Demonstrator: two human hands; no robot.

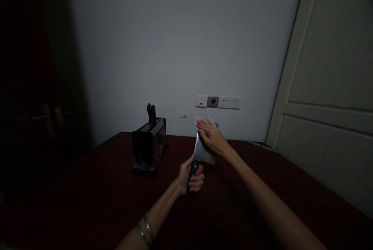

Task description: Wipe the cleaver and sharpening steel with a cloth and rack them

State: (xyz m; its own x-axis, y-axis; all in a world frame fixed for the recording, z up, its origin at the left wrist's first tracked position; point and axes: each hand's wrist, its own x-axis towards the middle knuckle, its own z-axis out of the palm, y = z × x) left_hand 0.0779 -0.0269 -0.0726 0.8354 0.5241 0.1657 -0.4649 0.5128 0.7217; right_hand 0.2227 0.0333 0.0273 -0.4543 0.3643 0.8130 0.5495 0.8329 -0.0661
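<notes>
My left hand (190, 177) is wrapped round the black riveted handle of a cleaver (203, 152), held up above the table with its broad steel blade pointing away from me. Against the far part of the blade, my right hand (212, 136) presses a white cloth (207, 119) with its fingers laid over it. The cloth and fingers hide the blade's far end. To the left stands a dark knife block (148, 145) with black handles (151, 114) sticking out of its top.
The dark reddish table (116, 203) runs back to a pale wall. Sockets and a switch (218, 102) sit on the wall just above the table. A panelled door (329, 98) borders the right side; door handles (59, 117) show in the dark at left.
</notes>
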